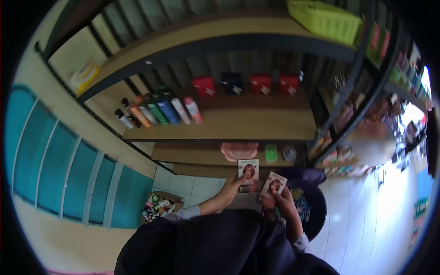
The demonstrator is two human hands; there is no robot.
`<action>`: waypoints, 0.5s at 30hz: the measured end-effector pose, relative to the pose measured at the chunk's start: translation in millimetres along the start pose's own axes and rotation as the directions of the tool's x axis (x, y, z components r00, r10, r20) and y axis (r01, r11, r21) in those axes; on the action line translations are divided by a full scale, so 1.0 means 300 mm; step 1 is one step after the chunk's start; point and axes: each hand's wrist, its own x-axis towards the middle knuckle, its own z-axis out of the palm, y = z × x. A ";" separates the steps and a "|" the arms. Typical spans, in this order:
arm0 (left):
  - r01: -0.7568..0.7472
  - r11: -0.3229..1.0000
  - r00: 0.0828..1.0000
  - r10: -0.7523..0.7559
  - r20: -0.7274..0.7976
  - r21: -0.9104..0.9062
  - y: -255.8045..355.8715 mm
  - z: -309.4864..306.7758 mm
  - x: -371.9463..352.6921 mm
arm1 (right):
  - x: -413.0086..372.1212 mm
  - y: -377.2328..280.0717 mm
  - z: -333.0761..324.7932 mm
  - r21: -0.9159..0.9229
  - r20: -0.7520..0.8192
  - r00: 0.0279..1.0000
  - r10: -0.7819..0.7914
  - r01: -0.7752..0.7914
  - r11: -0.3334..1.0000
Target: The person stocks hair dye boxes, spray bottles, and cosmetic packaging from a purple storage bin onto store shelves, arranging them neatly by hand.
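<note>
My left hand (pixel 230 189) is closed around the edge of a small upright box (pixel 248 169) with a picture of a person's hair on its front. Just to the right, my right hand (pixel 285 201) grips a similar box (pixel 276 180), which is tilted. The two boxes are close together at the lower middle of the view, in front of the lowest shelf. Below the right box some darker packaging shows, too blurred to make out.
Bottles (pixel 158 110) and red and dark blue boxes (pixel 204 86) stand on the middle shelf (pixel 256 120). Below are a pink tray (pixel 239 151) and a green item (pixel 271 153). A filled carton (pixel 160 206) and dark tub (pixel 319 206) stand on the floor.
</note>
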 end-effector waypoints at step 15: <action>-0.447 0.890 0.868 0.408 -0.283 -0.088 0.444 -0.522 -0.364 | 0.196 -0.556 0.626 -0.153 0.260 0.777 -0.574 0.620 0.769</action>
